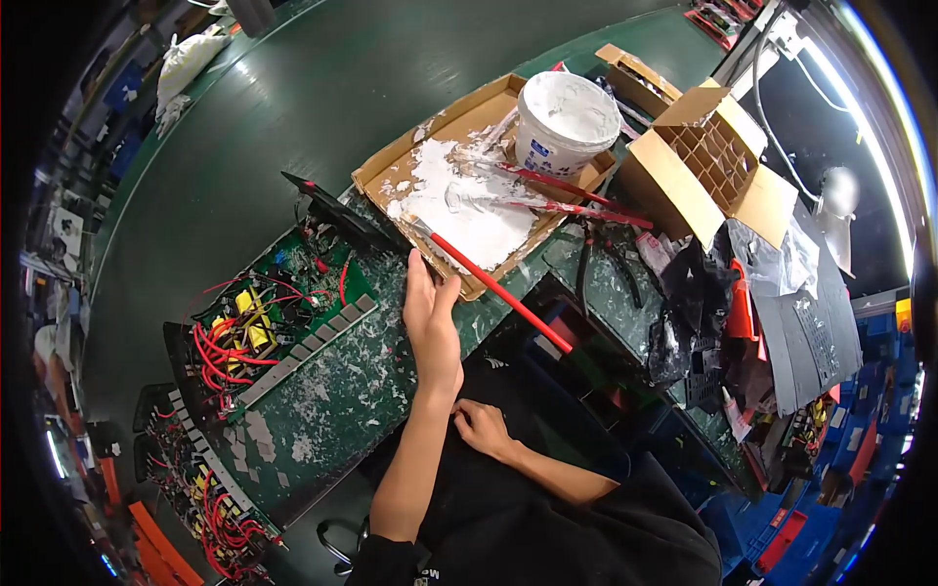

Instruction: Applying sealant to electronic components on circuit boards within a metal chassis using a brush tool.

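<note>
My left hand (pixel 431 327) reaches to the near corner of a shallow cardboard tray (pixel 471 286), its fingers stretched out and its thumb apart. Whether the fingertips touch the tray's edge, I cannot tell. White paste (pixel 489 230) covers much of the tray's bottom. A red-handled tool (pixel 500 293) leans across the rim beside that hand, its tip in the paste. Low by my left forearm, my right hand (pixel 484 430) hovers over my dark clothing, fingers loosely bent, nothing visible in them. A green circuit board (pixel 283 317) with red wires and yellow parts lies left of my left hand.
A white bucket (pixel 565 127) of paste stands in the tray, near more red-handled tools (pixel 576 200). Right of it sits an open divided carton (pixel 703 156). Black bags (pixel 694 293) and grey sheets (pixel 791 322) crowd the right side. Another wired board (pixel 210 488) lies at the lower left.
</note>
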`<state>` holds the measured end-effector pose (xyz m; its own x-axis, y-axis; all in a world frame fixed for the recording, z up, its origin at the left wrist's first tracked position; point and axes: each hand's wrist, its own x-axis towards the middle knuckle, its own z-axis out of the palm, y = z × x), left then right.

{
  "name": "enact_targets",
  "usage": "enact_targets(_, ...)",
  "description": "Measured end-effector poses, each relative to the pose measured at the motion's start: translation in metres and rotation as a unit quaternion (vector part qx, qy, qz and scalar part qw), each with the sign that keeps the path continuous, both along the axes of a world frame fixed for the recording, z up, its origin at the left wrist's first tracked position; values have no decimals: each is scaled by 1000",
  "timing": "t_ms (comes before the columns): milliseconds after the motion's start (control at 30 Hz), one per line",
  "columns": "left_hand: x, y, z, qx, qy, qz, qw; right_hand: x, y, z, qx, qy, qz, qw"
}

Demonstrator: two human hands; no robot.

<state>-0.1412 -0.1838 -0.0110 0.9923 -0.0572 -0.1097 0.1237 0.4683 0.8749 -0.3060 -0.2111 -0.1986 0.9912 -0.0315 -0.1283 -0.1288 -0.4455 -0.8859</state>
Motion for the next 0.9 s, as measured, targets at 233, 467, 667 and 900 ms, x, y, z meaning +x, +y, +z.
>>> enact_targets(233,-1,-7,-1,-1,-17,3,1000,7,3,1,-18,15,16,1000)
enact_targets(467,3,-17,-20,69,-66,62,994,3,3,-13,-7,6,10,1000)
enact_targets(667,13,-23,-21,357,-142,170,907,3,4,-14,0,-9,10,1000)
enact_targets(900,22,-42,-29,149,-102,194,964,-17,4,-70,124,11,-1,992)
